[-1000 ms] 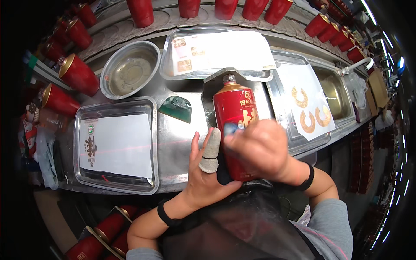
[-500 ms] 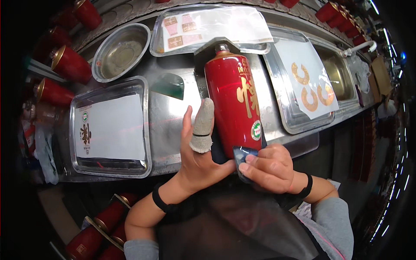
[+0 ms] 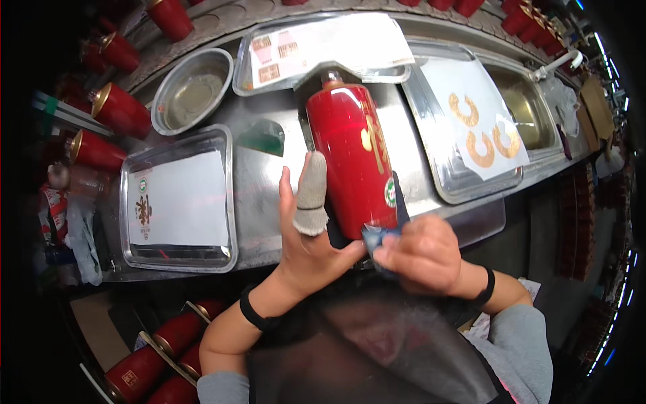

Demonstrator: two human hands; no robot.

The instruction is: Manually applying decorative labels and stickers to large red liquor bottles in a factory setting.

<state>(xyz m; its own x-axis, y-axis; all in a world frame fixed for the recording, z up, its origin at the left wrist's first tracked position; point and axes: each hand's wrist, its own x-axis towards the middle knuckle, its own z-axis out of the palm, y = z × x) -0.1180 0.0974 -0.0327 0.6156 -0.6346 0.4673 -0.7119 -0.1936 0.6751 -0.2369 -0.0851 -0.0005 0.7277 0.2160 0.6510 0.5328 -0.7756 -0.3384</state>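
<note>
A glossy red bottle point(image 3: 340, 158) with a gold neck lies on its side, its cap pointing away from me. Gold lettering and a small round green-white label show along its right side. My left hand point(image 3: 311, 246) is beside the bottle's base with its fingers stretched apart and its thumb at the base's edge. One of its fingers wears a pale cloth cover. In my closed right hand point(image 3: 424, 259) is a glossy blue-grey flat piece point(image 3: 378, 237), pressed at the right of the bottle's base; its exact kind is unclear.
A metal tray point(image 3: 232, 229) with a label sheet is at left, near a round metal bowl point(image 3: 227, 71). Another tray point(image 3: 241, 81) lies beyond the bottle. Gold ring-shaped labels lie on a sheet point(image 3: 444, 87) at right, before a sink point(image 3: 555, 138). More red bottles point(image 3: 120, 111) surround the bench.
The bottle has rolled, its gold lettering and round label turning toward the right. My right hand, blurred, has shifted slightly while keeping the blue-grey piece. The left hand stays beside the base.
</note>
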